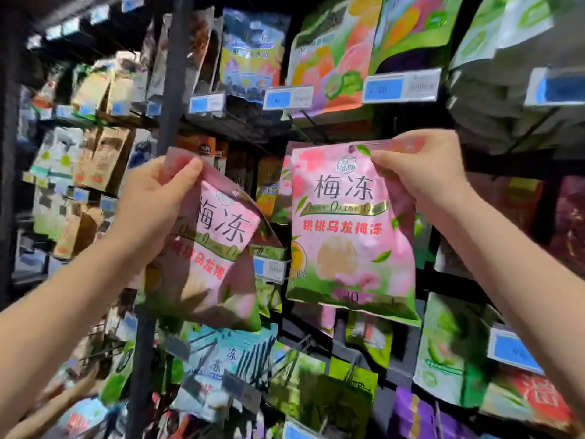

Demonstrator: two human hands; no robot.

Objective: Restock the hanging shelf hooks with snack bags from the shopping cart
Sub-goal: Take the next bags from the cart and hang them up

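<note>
Snack bags under handling: two pink pouches of the same print, both in hand at the display. The right-hand bag point(351, 232) is held upright and square to the shelving, at the middle row. The right hand point(424, 172) pinches its upper right corner between thumb and curled fingers. A small dark mark point(351, 149) at its top centre is probably the hang hole. Whether a hook passes through it cannot be told, since any hook there is hidden behind the bag. The left-hand bag point(218, 248) hangs tilted, to the left of the first and apart from it. The left hand point(158, 198) grips it at the top left corner, thumb across the front. A price label point(270, 269) shows between the two bags.

Assessment: restocking is in progress and not complete. One bag appears to be at the point of hanging, and the second waits in hand. Rows above and below carry other products. The wire hooks point(256, 353) low at centre seem partly bare, though blur prevents certainty. The shopping cart is not in view, so the remaining stock cannot be judged.
</note>
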